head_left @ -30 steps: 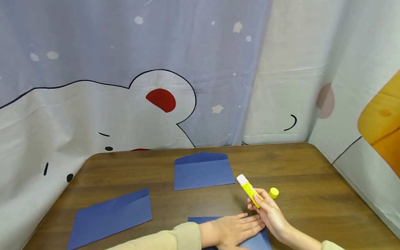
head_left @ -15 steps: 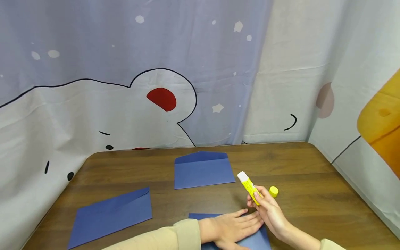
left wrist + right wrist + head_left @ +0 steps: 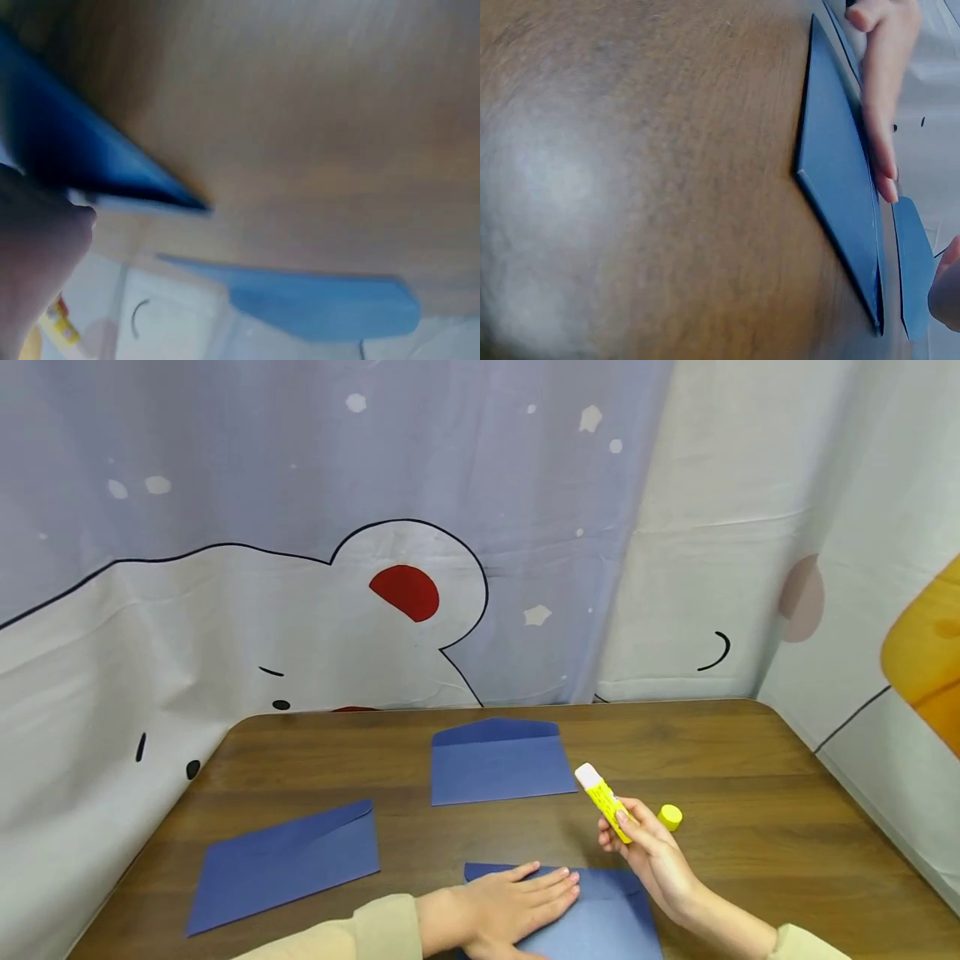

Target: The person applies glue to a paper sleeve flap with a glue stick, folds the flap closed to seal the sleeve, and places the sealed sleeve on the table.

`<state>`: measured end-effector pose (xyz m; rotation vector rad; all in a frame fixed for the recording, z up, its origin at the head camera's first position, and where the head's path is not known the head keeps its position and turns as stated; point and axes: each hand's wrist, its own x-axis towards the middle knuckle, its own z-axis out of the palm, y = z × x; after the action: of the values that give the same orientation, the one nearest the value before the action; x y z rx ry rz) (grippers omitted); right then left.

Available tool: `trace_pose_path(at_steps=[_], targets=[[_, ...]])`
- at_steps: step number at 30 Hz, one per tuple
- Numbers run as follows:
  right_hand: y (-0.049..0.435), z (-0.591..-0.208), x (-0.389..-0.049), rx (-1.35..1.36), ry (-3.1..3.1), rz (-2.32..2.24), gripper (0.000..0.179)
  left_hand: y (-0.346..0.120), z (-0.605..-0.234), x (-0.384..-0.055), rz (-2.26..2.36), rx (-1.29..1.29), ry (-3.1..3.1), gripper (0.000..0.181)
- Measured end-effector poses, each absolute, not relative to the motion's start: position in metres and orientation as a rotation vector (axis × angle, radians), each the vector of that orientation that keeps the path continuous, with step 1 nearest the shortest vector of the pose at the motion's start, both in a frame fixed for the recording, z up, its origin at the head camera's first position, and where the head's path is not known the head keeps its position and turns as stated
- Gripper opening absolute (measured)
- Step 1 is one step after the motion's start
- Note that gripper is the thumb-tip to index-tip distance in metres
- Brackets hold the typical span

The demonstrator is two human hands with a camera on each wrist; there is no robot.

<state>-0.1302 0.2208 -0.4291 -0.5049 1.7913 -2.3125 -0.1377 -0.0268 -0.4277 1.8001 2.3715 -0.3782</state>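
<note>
At the near edge of the head view a blue envelope (image 3: pixel 611 918) lies with its flap folded down. My left hand (image 3: pixel 502 910) rests flat on it, fingers straight and pointing right. In my right hand (image 3: pixel 656 864) is an uncapped yellow glue stick (image 3: pixel 609 810), pinched between thumb and fingers, its white tip up and to the left. That hand hovers over the envelope's right corner. The left wrist view, blurred, shows the envelope's corner (image 3: pixel 112 157) beside the hand. From the right wrist, the same envelope (image 3: pixel 836 165) appears with the left hand (image 3: pixel 889 90) along it.
The yellow cap (image 3: pixel 670 817) stands on the wooden table (image 3: pixel 750 793) just behind the right hand. A blue envelope with its flap up (image 3: pixel 502 768) lies at the back. Another envelope, flap folded down (image 3: pixel 288 864), lies at the left. A printed curtain (image 3: pixel 300 627) hangs behind.
My left hand has slid left along the envelope's flap, uncovering its right part. The right hand keeps the glue stick in nearly the same place. The head view has shifted slightly.
</note>
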Motion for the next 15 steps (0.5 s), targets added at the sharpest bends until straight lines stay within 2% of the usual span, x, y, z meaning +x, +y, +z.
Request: trace_pose_path(at_steps=[6, 15], targets=[[0.2221, -0.4340, -0.1281, -0.457, 1.790, -2.288, 0.023, -0.0337, -0.4390, -0.1371, -0.352, 1.843, 2.385, 0.081], [0.2194, -0.4357, -0.1269, -0.426, 1.800, -2.286, 0.023, -0.0328, -0.4369, -0.1405, 0.064, 1.638, 2.299, 0.069]])
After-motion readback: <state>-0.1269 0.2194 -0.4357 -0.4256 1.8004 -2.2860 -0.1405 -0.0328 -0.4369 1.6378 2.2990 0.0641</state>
